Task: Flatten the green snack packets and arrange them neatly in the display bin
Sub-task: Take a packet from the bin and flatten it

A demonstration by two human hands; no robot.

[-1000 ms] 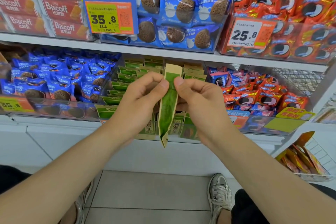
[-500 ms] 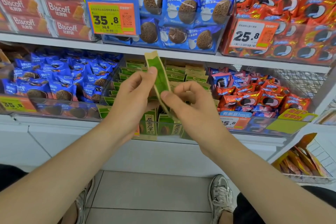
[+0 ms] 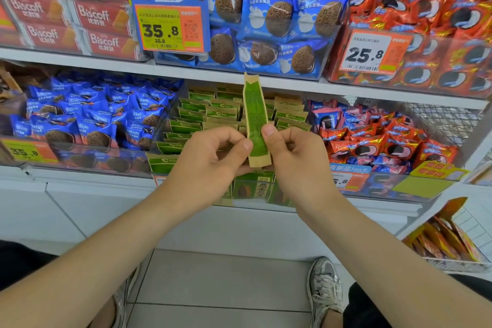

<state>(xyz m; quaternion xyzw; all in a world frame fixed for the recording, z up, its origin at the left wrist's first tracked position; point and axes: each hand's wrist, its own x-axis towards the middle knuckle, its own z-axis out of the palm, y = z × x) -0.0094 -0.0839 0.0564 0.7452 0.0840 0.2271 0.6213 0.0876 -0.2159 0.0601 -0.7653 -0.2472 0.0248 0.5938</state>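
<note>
Green snack packet [image 3: 255, 120] stands upright and edge-on in front of the display bin [image 3: 168, 125] on the middle shelf, pinched near its lower end between both hands. The left hand [image 3: 210, 165] has its grip on one face, thumb tip against the packet, and the right hand [image 3: 295, 160] grips the other. The packet looks pressed slim. Rows of green packets [image 3: 221, 112] already stand filed in the bin, so the job seems well along. This one is not yet slotted in, and the packets at the bin's left look tilted.

Bright, even shop lighting, soft shadows, wide-angle bending at edges, slight blur throughout.
</note>
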